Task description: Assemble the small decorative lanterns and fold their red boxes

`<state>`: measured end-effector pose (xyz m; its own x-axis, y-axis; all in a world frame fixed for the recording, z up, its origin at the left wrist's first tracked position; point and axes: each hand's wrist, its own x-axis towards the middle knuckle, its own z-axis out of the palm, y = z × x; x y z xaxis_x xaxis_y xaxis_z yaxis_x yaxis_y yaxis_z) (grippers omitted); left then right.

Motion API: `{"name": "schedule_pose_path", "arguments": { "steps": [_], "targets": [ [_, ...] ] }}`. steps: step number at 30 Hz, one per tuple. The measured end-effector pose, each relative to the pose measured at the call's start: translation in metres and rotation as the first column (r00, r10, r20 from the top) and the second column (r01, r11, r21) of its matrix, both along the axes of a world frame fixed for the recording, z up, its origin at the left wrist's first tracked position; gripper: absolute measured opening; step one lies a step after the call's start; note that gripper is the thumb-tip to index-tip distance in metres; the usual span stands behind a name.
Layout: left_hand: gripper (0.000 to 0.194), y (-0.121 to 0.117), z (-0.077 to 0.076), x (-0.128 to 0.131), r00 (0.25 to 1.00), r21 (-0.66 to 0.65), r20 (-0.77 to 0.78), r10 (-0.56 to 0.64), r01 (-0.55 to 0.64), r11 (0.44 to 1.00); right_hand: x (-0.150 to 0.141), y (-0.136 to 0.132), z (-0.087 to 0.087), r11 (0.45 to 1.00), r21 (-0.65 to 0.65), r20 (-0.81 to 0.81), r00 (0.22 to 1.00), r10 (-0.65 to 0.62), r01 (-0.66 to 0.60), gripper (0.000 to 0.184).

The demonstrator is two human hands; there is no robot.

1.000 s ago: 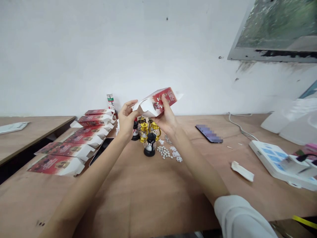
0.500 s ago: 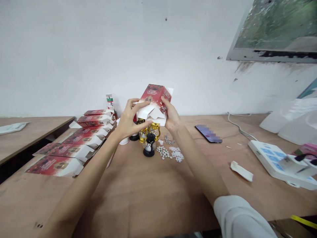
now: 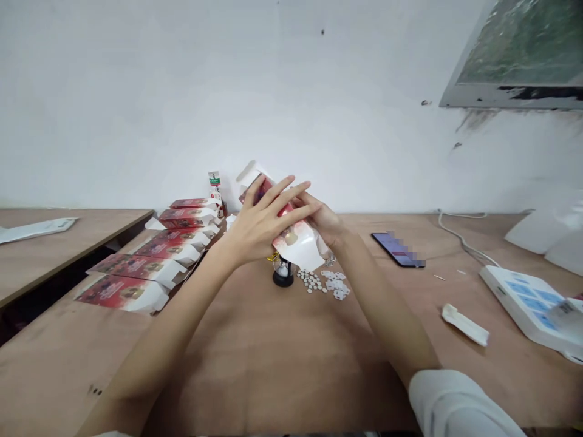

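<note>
A red and white printed cardboard box (image 3: pixel 298 240) is held tilted above the table between my two hands, with white flaps showing at both ends. My left hand (image 3: pixel 259 229) lies across the near side of the box, its fingers reaching over it. On the far right side, my right hand (image 3: pixel 327 221) grips the same box, its fingers partly hidden. Below the box stands a small black lantern (image 3: pixel 283 278), its top covered, with a bit of gold behind it. Small round discs (image 3: pixel 311 281) and flat white plastic pieces (image 3: pixel 336 283) lie to its right.
Several similar red boxes (image 3: pixel 122 292) lie in a row on the left, flaps open. A small bottle (image 3: pixel 215 184) stands behind them. Towards the right are a phone (image 3: pixel 397 250), a white strip (image 3: pixel 464 326), a power strip (image 3: pixel 523 309) and its cable (image 3: pixel 462 238).
The box has turned from nearly level to a steep tilt. My left hand has moved from its lower left edge to lie across it. The view has shifted slightly left.
</note>
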<state>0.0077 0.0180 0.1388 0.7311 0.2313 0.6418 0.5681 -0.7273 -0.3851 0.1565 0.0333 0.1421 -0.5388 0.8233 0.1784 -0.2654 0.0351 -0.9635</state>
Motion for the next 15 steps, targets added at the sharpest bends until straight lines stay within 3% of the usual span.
{"name": "schedule_pose_path", "arguments": {
  "steps": [3,7,11,15],
  "targets": [
    [0.054,-0.006,0.001,-0.002,0.997,0.073,-0.041,0.071,-0.068,0.995,-0.005,0.0,-0.001,0.999,-0.035,0.038,0.998,0.041,-0.04,0.056],
    [0.055,-0.007,0.019,-0.04,0.968,0.083,-0.071,0.242,-0.236,0.968,0.006,0.005,0.0,0.988,0.115,0.1,0.988,-0.116,0.104,0.062],
    [0.057,0.008,0.032,-0.11,0.826,0.007,-0.166,0.539,-0.546,0.838,0.021,0.008,0.003,0.904,0.306,0.124,0.929,-0.35,0.299,0.047],
    [0.056,0.037,0.016,-0.177,0.654,-0.081,-0.328,0.682,-0.738,0.669,0.027,0.001,0.007,0.821,0.488,0.258,0.85,-0.46,0.296,0.033]
  ]
}}
